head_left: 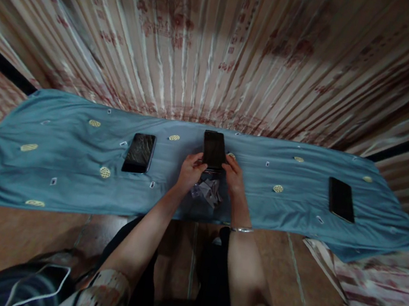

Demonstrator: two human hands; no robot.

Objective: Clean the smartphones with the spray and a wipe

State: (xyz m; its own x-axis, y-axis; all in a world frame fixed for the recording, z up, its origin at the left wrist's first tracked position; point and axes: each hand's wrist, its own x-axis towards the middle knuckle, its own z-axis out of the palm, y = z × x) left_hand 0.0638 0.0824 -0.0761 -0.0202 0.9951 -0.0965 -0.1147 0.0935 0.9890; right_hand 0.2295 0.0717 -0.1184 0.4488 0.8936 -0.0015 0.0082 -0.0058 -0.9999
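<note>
My left hand (190, 171) and right hand (233, 176) grip the dark phone (213, 148) between them — slack pressure could drop it onto crumpled wrapping (211, 193) just this side.

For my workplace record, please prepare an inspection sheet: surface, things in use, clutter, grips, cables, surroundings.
Surface: blue patterned cloth, wrinkled.
Things in use: dark phone-like device in both hands; left device and right device lie apart on the cloth.
Clutter: crumpled pale material, nearer the person than the held device.
Grips: left hand and right hand hold the device's near end, one at each side.
Cables: white cable-like loop, lower left.
Surroundings: pleated patterned curtain behind; tiled floor below.
</note>
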